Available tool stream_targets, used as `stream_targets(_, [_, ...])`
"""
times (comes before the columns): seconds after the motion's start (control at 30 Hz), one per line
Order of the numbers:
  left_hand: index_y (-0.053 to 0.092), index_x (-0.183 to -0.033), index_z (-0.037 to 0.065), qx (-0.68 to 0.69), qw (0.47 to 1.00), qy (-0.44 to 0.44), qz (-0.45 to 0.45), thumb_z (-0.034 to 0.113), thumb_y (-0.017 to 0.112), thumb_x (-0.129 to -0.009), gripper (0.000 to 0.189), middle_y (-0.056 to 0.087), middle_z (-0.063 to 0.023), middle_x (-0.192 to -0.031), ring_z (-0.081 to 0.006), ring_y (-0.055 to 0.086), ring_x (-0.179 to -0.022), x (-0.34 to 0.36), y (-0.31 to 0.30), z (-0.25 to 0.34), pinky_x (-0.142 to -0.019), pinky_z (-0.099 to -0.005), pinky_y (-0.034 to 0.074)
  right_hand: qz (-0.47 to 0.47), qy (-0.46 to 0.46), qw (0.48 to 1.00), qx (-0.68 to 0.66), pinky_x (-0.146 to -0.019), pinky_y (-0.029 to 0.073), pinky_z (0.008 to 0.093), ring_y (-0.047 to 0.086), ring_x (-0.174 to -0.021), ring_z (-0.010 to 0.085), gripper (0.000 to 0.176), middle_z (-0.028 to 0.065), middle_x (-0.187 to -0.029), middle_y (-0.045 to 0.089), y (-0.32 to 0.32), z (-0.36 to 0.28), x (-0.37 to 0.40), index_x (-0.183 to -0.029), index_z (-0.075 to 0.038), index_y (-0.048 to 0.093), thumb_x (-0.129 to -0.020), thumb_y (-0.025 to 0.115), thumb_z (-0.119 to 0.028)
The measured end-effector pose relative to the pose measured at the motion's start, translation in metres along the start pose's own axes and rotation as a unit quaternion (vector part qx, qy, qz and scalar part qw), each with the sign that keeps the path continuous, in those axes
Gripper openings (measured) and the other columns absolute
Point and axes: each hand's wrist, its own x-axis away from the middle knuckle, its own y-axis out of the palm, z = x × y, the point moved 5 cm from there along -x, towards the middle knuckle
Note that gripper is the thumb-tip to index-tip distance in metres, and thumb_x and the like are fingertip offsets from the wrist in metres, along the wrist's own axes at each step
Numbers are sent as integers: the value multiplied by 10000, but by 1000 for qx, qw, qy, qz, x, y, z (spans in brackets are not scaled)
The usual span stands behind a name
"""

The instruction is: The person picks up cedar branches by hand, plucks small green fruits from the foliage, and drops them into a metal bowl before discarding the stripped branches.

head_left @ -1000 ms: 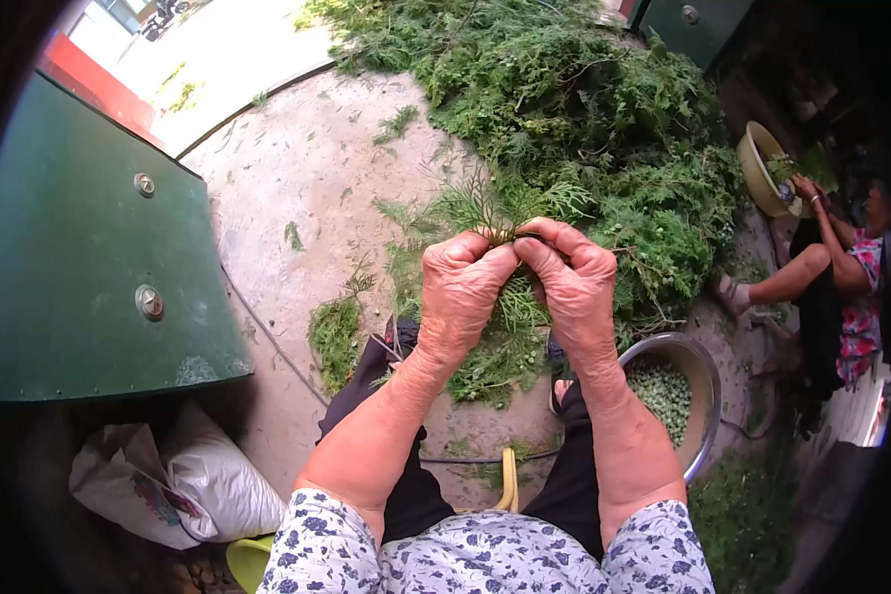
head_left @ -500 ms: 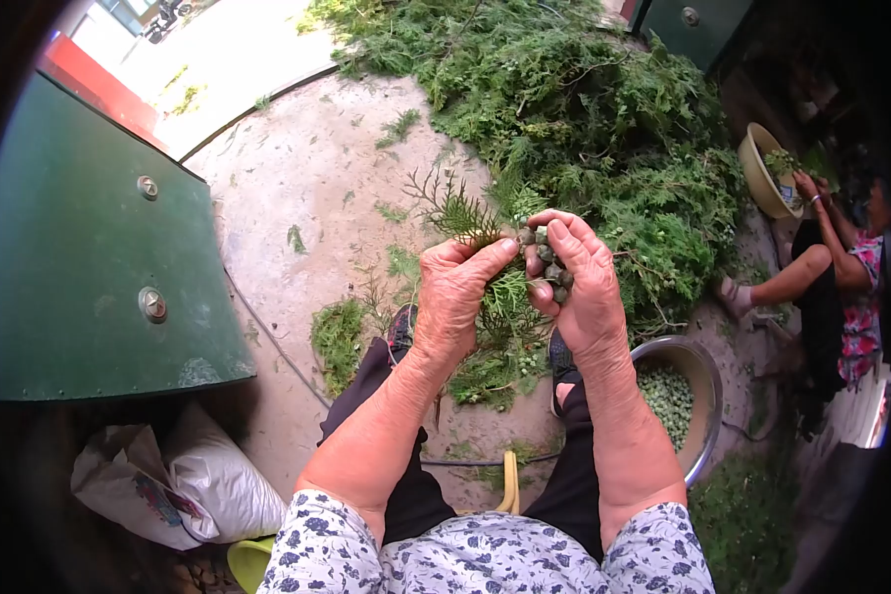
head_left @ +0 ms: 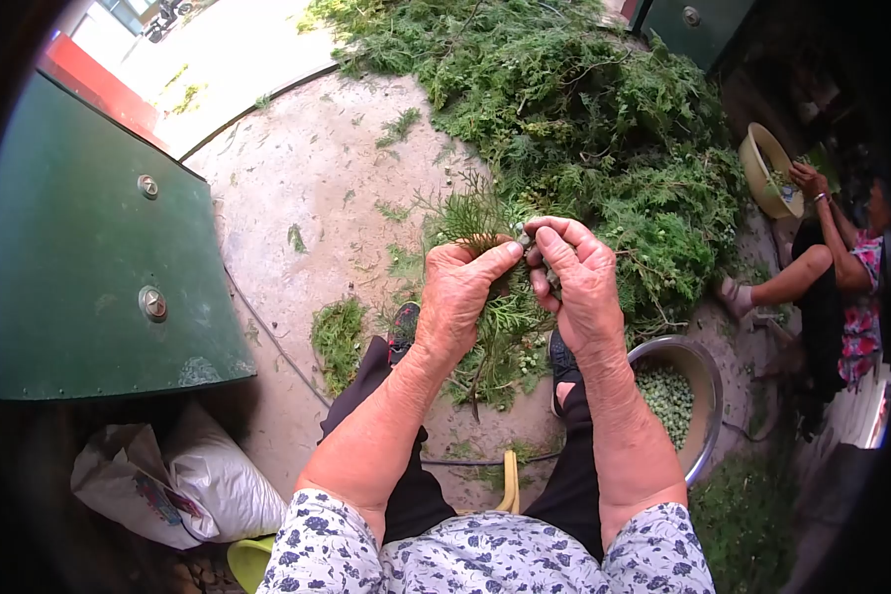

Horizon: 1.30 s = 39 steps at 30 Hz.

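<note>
A green conifer sprig [head_left: 470, 220] is pinched between the thumb and fingers of my left hand [head_left: 457, 292], its leafy tip pointing up and away. Beside it, my right hand [head_left: 584, 282] has its fingers curled round several small green-grey cones [head_left: 552, 281], mostly hidden by the fingers. Its thumb and forefinger meet close to my left thumb tip, at the sprig. Below both hands, more green sprigs [head_left: 505, 342] show between my feet. Right of my right forearm, a metal basin [head_left: 705, 381] holds many pale green cones [head_left: 666, 396].
A large heap of cut branches [head_left: 584, 119] lies ahead and to the right. At the left is a green metal panel [head_left: 99, 257], with white sacks [head_left: 218, 480] below it. A co-worker's hand [head_left: 810, 180] is at a yellow basin [head_left: 759, 178] on the right.
My right hand's fingers have closed further over the cones and its thumb has moved left, nearer my left thumb. The sprig has shifted slightly. The co-worker's hands have moved a little.
</note>
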Motion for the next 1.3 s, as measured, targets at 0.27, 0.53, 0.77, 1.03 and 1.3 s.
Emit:
stream_targets(0.27, [644,-836,16,70,997,-4,14,90,643,-782,92,620,0,-724,-53,518,-586,-4,-4,-2,-533,-201,409,-8,5,999,-46,-366,311,139,478,-514,26,197,10,-754,552,-1,1,0,-950,-39,553,-898,538,-228])
stream_targets(0.53, [640,-821,19,75,997,-21,16,80,654,-766,83,614,-10,-712,-69,535,-585,-5,-5,-6,-541,-211,424,8,14,999,-45,-354,330,148,496,-518,38,273,22,-749,552,-5,7,-2,-944,-34,542,-888,545,-301])
stream_targets(0.77, [631,-816,11,90,995,-50,8,61,662,-744,93,614,-18,-711,-94,565,-593,-8,-8,-8,-542,-225,465,-30,61,993,-94,-364,350,172,508,-526,81,376,51,-748,552,-14,5,-4,-951,-22,546,-883,513,-390])
stream_targets(1.03, [620,-769,13,126,991,-44,20,40,667,-728,68,620,-42,-694,-112,585,-568,-9,-6,-4,-499,-233,486,23,-14,1000,16,-385,328,166,497,-546,62,279,47,-748,557,-85,-38,15,-915,-14,565,-887,549,-291])
stream_targets(1.3, [630,-749,26,147,988,-36,34,26,661,-721,42,626,-39,-695,-117,585,-563,-7,-13,8,-525,-250,491,267,130,908,297,-404,346,185,496,-532,64,203,11,-711,552,-263,1,138,-897,-50,589,-849,591,-248])
